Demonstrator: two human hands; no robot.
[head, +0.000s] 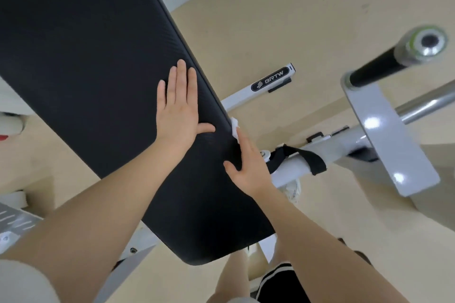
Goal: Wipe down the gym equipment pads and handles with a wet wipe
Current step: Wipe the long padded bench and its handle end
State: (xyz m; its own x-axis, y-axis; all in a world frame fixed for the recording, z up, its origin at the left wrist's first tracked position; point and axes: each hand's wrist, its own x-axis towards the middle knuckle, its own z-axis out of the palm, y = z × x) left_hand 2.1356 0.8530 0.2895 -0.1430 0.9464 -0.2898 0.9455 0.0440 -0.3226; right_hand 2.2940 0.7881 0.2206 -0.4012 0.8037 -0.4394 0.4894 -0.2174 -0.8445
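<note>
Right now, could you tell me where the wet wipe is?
In the head view, the wet wipe is under the right hand's fingers, against the right edge of the black bench pad.

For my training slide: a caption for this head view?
Left hand flat on the black bench pad; right hand presses a white wipe along its side edge.

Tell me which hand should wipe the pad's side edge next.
Right. The right hand already presses the wet wipe against the black pad's edge; the left hand lies flat on top, holding nothing.
</note>
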